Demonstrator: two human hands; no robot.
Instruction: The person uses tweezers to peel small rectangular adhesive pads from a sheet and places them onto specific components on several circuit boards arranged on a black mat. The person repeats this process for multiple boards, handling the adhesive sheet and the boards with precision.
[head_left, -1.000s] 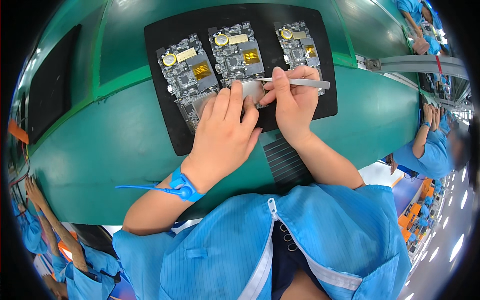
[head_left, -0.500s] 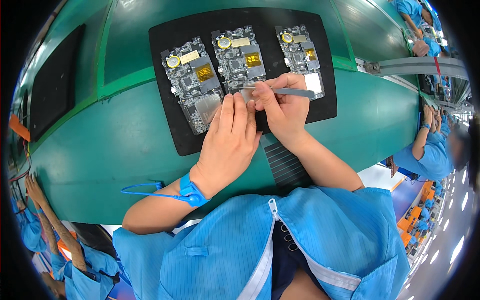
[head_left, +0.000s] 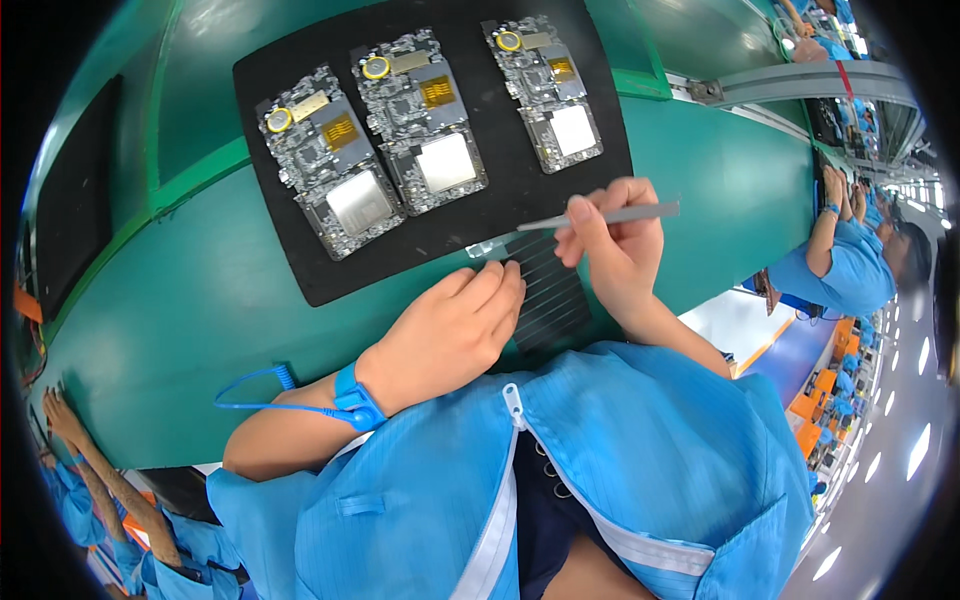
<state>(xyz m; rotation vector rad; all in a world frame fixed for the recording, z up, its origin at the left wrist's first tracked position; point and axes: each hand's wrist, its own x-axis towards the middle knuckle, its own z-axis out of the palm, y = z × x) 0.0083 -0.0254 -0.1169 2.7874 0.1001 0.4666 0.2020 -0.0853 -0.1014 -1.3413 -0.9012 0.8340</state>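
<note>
My right hand (head_left: 620, 240) grips metal tweezers (head_left: 645, 212), whose tip points left, above the far end of a dark sheet with pale stripes (head_left: 550, 300). My left hand (head_left: 445, 325) rests palm down, holding nothing I can see, its fingers stretched out onto the sheet's left edge. A small clear strip (head_left: 487, 248) lies just beyond those fingertips. Farther off, a black mat (head_left: 480, 90) bears a left circuit board (head_left: 310, 150), a middle circuit board (head_left: 400, 105) and a right circuit board (head_left: 520, 75). Each board has a round yellow-rimmed cell, an amber patch and a silvery plate.
The mat and sheet lie on a green bench (head_left: 190, 320). A blue coiled wrist cord (head_left: 285, 377) runs from my left wrist band. At the right stands a metal rail (head_left: 800, 85). Other people in blue work at both sides; a co-worker's arms (head_left: 110, 470) reach in at the left.
Both hands have drawn back from the middle board toward me, to the striped sheet. The tweezers came along in my right hand. The middle board's silvery plate is now uncovered. The view has shifted.
</note>
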